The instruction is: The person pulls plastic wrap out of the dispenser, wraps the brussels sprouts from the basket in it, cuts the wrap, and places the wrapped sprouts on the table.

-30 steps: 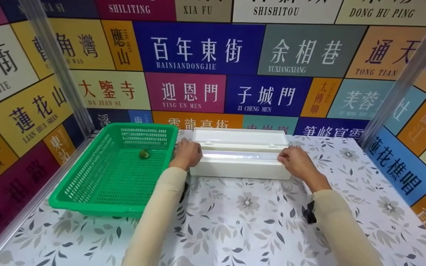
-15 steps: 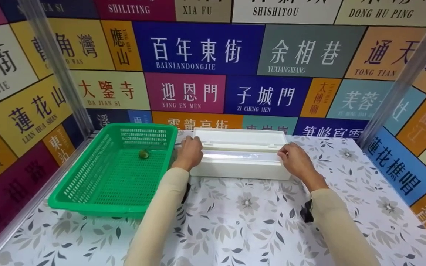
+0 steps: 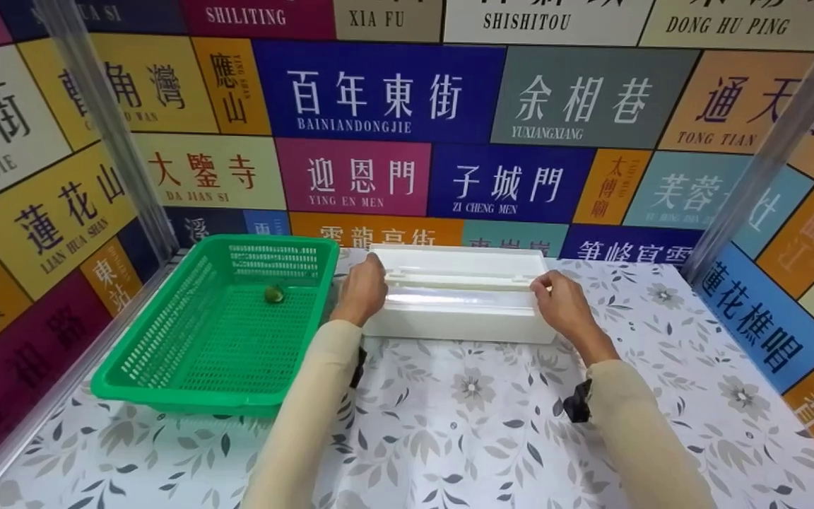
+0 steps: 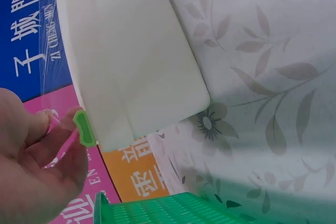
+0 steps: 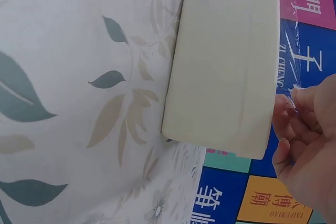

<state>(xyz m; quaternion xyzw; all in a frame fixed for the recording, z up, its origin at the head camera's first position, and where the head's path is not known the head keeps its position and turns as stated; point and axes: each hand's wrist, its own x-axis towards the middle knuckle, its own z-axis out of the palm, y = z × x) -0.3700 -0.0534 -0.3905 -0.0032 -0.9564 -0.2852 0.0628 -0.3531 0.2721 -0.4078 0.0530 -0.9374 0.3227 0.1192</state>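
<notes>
A long white cling film box [image 3: 460,326] lies across the table with its lid [image 3: 460,259] raised at the back. Clear cling film [image 3: 460,297] stretches over its opening between the two hands. At the left end, the left hand [image 3: 361,290] pinches one corner of the film between thumb and fingers. A small green clip [image 4: 85,128] on the box end shows beside those fingers in the left wrist view. The right hand [image 3: 564,304] pinches the film's other corner at the right end. The right wrist view shows the film [image 5: 290,24] pulled taut and see-through. The roll inside is hidden.
A green plastic basket [image 3: 184,406] stands left of the box, close to the left forearm. In it lies a small round green-brown thing [image 3: 274,293]. The table has a leaf-patterned cloth [image 3: 470,438]. Clear posts and sign-covered panels [image 3: 386,92] enclose the back and sides.
Both hands have risen a little at the box ends, the film's edge coming up between them. The right hand has also turned slightly. The box and basket stay put.
</notes>
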